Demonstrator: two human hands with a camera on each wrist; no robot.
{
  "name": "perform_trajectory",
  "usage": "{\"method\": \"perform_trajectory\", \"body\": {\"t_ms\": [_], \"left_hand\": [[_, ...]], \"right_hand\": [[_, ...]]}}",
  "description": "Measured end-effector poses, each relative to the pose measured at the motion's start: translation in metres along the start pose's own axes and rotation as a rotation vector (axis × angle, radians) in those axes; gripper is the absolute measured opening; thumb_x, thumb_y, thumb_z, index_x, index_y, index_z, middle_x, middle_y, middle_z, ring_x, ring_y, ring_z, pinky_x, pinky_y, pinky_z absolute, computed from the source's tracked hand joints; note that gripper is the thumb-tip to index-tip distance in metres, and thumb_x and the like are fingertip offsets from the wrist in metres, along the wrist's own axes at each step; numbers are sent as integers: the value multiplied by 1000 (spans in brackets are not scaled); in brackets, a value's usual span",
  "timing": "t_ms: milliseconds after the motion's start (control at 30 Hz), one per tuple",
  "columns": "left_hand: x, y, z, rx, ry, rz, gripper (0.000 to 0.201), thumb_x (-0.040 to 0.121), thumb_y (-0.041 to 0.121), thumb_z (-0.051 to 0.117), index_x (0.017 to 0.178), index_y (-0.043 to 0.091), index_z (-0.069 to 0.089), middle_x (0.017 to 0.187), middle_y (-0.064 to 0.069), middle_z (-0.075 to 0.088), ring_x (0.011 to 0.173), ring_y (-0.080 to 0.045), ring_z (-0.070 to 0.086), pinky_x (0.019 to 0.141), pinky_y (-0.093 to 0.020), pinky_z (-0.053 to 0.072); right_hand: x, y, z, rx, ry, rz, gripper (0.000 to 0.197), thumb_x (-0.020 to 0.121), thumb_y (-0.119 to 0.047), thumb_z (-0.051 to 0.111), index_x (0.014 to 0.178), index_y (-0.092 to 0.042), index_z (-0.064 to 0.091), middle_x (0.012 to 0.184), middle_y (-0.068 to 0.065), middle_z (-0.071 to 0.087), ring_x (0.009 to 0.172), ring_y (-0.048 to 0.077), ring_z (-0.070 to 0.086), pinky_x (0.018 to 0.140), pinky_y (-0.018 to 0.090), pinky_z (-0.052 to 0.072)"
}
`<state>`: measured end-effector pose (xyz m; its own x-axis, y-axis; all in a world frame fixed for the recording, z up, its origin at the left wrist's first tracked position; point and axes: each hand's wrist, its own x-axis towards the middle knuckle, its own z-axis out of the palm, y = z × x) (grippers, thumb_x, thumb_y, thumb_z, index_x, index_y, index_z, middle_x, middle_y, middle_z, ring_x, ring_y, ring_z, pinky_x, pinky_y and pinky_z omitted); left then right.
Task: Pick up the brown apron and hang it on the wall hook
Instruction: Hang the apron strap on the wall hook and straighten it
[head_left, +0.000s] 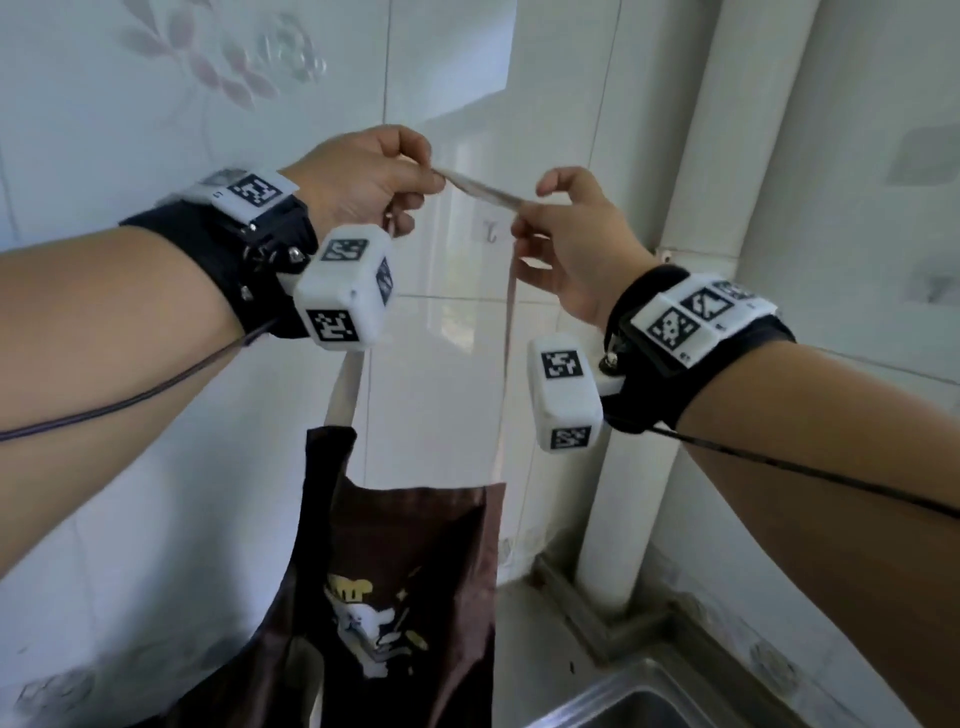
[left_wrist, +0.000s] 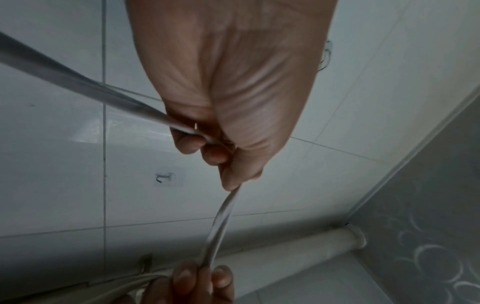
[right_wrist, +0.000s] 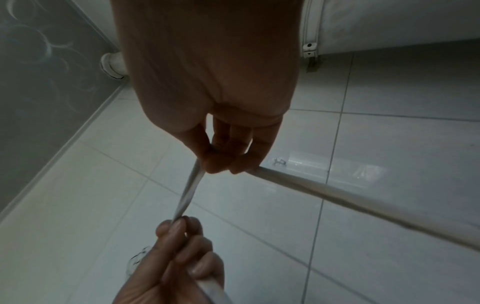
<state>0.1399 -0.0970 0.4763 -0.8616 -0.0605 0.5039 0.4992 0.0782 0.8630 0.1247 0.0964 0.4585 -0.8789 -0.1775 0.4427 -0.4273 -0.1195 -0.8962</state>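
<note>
Because the left hand (head_left: 363, 176) and the right hand (head_left: 571, 244) each pinch the pale neck strap (head_left: 480, 191) between thumb and fingers, with only a short taut span between them, the strap may pass in front of the small wall hook (head_left: 490, 232) at 6 o'clock from that span instead of dropping behind its tip. The brown apron (head_left: 405, 587) hangs free below both hands, at 6 o'clock from the hook, against the tiled wall (head_left: 156, 467). If either pinch loosens early, its weight could drag the strap off toward the steel sink (head_left: 639, 696).
</note>
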Motion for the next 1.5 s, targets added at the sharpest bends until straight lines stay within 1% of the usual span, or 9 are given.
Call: {"method": "perform_trajectory", "body": {"t_ms": [233, 433, 667, 766, 933, 1133, 1233, 1400, 1500], "left_hand": [[58, -32, 18, 464, 64, 167, 16, 80, 5, 66, 79, 21, 71, 74, 3, 64, 64, -8, 57, 63, -19, 53], [102, -40, 20, 914, 34, 379, 18, 83, 8, 58, 86, 19, 71, 68, 16, 55, 58, -2, 50, 55, -14, 36], [133, -57, 24, 1030, 38, 340, 25, 85, 10, 56, 92, 24, 75, 72, 15, 54, 62, -3, 51, 58, -14, 36], [141, -69, 29, 1123, 57, 351, 25, 85, 11, 55, 99, 19, 74, 89, 7, 59, 83, -12, 57, 76, -23, 44], [142, -84, 31, 1290, 55, 418, 25, 88, 15, 50, 101, 20, 71, 113, -3, 58, 100, -25, 59, 79, -34, 45], [135, -109, 36, 1483, 38, 485, 27, 89, 18, 47, 102, 29, 68, 112, 3, 60, 94, -26, 61, 68, -33, 34], [134, -121, 34, 1514, -4, 492, 27, 89, 23, 45, 102, 32, 66, 112, 5, 62, 91, -28, 61, 76, -34, 38], [120, -131, 31, 1516, -75, 472, 19, 88, 26, 47, 102, 30, 59, 101, 6, 65, 89, -23, 60, 89, -36, 27], [108, -137, 28, 1508, -93, 497, 18, 88, 28, 52, 103, 26, 62, 109, 2, 59, 95, -23, 59, 96, -38, 25]], "right_hand": [[66, 34, -26, -172, 84, -93, 33, 90, 4, 46, 74, -19, 65, 73, 2, 59, 50, 10, 51, 52, 24, 51], [115, 46, -37, -369, 138, -220, 30, 91, 3, 47, 87, -15, 71, 74, 0, 62, 49, 9, 52, 57, 25, 56], [157, 65, -38, -526, 142, -215, 33, 89, 3, 44, 98, -14, 71, 79, 2, 66, 49, 13, 52, 47, 18, 50], [171, 79, -32, -496, 160, -174, 34, 88, 4, 42, 98, -12, 70, 81, 7, 65, 49, 14, 50, 47, 21, 48], [175, 96, -23, -413, 184, -97, 32, 86, 5, 45, 104, -9, 68, 79, 8, 62, 50, 15, 46, 50, 24, 47], [168, 112, -21, -379, 190, -27, 34, 84, 5, 43, 104, -10, 66, 72, 5, 58, 48, 16, 43, 52, 25, 43], [161, 120, -24, -388, 172, 2, 34, 83, 6, 43, 104, -10, 65, 72, 5, 59, 47, 16, 44, 51, 24, 40], [140, 131, -24, -429, 70, 55, 33, 85, 1, 51, 113, -15, 60, 78, 6, 63, 50, 13, 49, 50, 22, 42], [126, 142, -24, -437, 14, 79, 37, 85, 1, 55, 116, -20, 50, 80, 8, 61, 54, 13, 53, 56, 26, 45]]}}
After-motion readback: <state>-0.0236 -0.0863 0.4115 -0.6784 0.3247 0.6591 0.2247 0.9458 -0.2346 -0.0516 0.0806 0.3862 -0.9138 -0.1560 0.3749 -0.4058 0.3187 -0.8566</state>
